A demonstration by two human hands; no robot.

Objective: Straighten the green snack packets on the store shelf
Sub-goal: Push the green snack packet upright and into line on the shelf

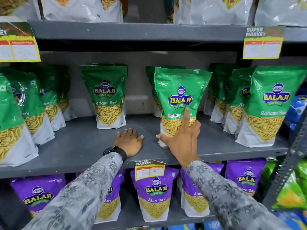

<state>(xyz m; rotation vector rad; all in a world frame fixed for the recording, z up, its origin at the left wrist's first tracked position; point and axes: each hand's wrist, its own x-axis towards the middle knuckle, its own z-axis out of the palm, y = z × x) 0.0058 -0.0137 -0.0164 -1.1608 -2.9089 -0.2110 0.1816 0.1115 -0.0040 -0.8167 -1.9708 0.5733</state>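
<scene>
Green Balaji "Ratlami Sev" packets stand in rows on the grey middle shelf (pixel 86 143). My right hand (pixel 181 138) grips the lower part of the front centre packet (pixel 180 95), thumb at its bottom left corner and forefinger up its front; the packet stands upright, leaning slightly right. My left hand (pixel 128 141) lies flat, palm down, on the bare shelf to the left of that packet and holds nothing. Another green packet (pixel 106 95) stands further back at centre left. More rows of green packets fill the left (pixel 28 103) and the right (pixel 272 107).
Purple Balaji "Aloo Sev" packets (pixel 154 193) fill the shelf below, with a yellow price tag (pixel 149 170) on the shelf edge. White packets (pixel 79 9) stand on the shelf above, which carries two price tags (pixel 263 42). A perforated upright (pixel 289 163) borders the right side.
</scene>
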